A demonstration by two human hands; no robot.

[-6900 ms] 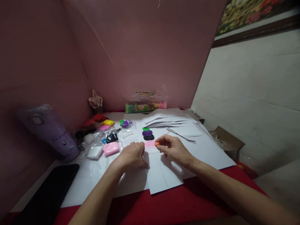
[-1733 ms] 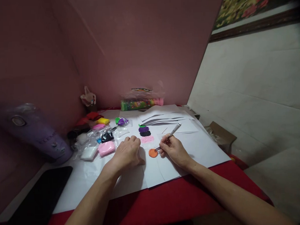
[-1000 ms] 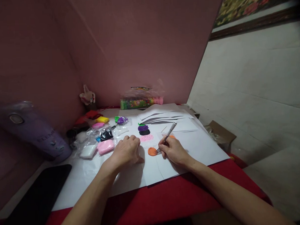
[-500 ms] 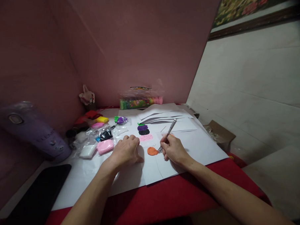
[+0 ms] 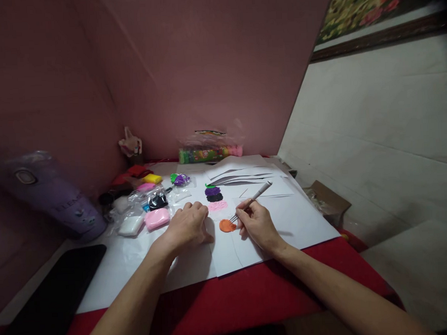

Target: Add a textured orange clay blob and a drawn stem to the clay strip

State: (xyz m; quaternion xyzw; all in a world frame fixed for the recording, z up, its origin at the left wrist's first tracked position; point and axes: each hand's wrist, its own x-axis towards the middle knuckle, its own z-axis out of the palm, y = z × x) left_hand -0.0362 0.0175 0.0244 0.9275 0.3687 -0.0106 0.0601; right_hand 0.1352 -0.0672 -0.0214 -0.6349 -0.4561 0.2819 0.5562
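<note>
My right hand (image 5: pixel 257 225) grips a metal fork (image 5: pixel 259 191), its tines touching the right part of a flattened orange clay piece (image 5: pixel 226 225). That clay lies on white paper (image 5: pixel 300 218), with roughened marks at its right edge. Behind it, pink (image 5: pixel 218 206), black (image 5: pixel 215 197) and purple (image 5: pixel 212 191) clay patches form a column with a bit of green at the far end. My left hand (image 5: pixel 189 223) rests on the paper left of the orange clay, fingers apart and curved downward, holding nothing that shows.
Bagged clay packs (image 5: pixel 157 219) lie to the left, near a purple bottle (image 5: pixel 67 204) and a black phone-like object (image 5: pixel 55 298). A colourful wrapped package (image 5: pixel 210 154) stands at the back wall. A cardboard box (image 5: pixel 326 200) is beyond the right edge.
My right hand has tilted the fork lower to the right, and its tines have moved slightly left and up over the orange clay. My left hand has stayed in place.
</note>
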